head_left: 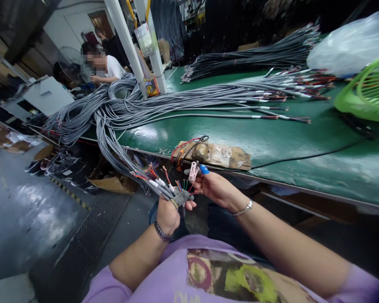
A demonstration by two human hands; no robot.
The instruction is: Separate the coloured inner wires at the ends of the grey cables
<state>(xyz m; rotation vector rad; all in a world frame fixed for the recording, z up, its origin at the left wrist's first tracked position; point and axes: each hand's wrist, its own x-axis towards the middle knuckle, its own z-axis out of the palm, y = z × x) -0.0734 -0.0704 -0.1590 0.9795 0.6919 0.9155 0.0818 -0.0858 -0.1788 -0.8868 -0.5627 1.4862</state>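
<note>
My left hand (169, 213) is closed round a bundle of grey cables (166, 191), with a dark grey glove-like covering on some of its fingers. Stripped ends with orange, red and dark wires (153, 173) stick up above that grip. Thin coloured wires (183, 185) fan out toward my right hand (212, 188), whose fingers pinch close to a red wire (192, 192). A blue cover (204, 169) sits on a fingertip of my right hand. Touching or just beside those fingers is a small pinkish-white slotted piece (193, 171); what supports it is hidden.
On the green bench (183, 126) lie long grey cables (177, 99) and a darker bundle (249, 59). A taped wooden board (227, 155) sits at the front edge. A green fan (371, 90) and plastic bag (350, 44) stand right. Another person (112, 67) works far left.
</note>
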